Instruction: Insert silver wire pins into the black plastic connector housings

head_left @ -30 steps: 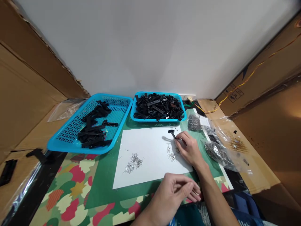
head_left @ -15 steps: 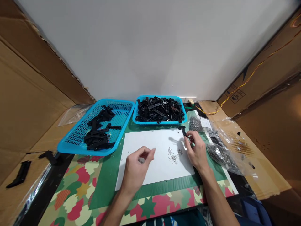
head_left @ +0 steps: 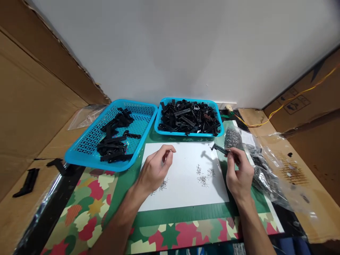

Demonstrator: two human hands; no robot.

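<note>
My right hand (head_left: pixel 240 171) pinches one end of a slim black plastic part (head_left: pixel 220 149), whose wider end points up and left over the paper's right edge. My left hand (head_left: pixel 156 168) hovers above the left half of the white paper (head_left: pixel 183 194), thumb and forefinger brought together; anything between them is too small to make out. Small thin metal pieces (head_left: pixel 204 180) lie in loose clusters on the right of the paper. Another small pile of metal pieces (head_left: pixel 163 185) shows beside my left wrist, partly hidden.
At the back stands a blue basket (head_left: pixel 189 134) heaped with black parts. A second blue basket (head_left: pixel 79 163), at left, holds fewer. Clear bags (head_left: pixel 268 180) of small metal pieces lie at right. Loose black parts (head_left: pixel 26 182) rest on cardboard far left. A yellow cable (head_left: pixel 255 125) runs behind.
My right hand has moved right and turned the black part, now more fully visible. My left hand stays pinched over the paper, uncovering the left metal pile. The view has shifted.
</note>
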